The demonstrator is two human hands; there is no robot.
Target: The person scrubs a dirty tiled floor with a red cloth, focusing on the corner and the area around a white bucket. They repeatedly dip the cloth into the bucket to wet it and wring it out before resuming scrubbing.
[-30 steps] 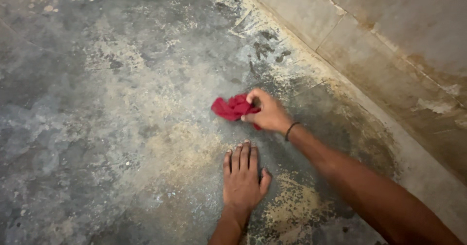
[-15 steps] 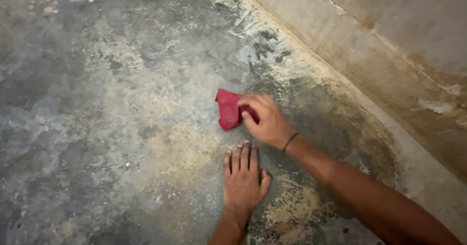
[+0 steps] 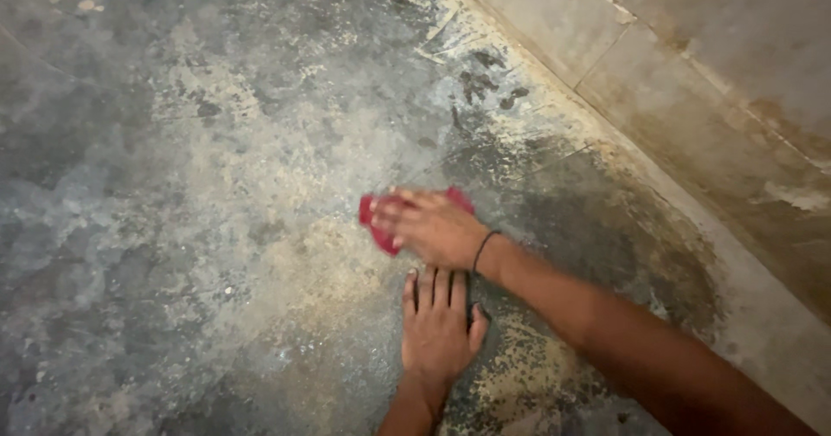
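red cloth (image 3: 378,226) under right hand (image 3: 428,226), peeking out at 9 o'clock | right grip pressed flat on cloth | left hand (image 3: 437,322) splayed on floor (image 3: 173,228), at 6 o'clock

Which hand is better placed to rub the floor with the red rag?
Right. The right hand already presses flat on the rag. The left hand lies palm down on the bare floor beside it, apart from the rag.

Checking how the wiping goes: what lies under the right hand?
A red cloth, pressed flat on the stained floor by the right hand. Only its edges show; the middle is covered.
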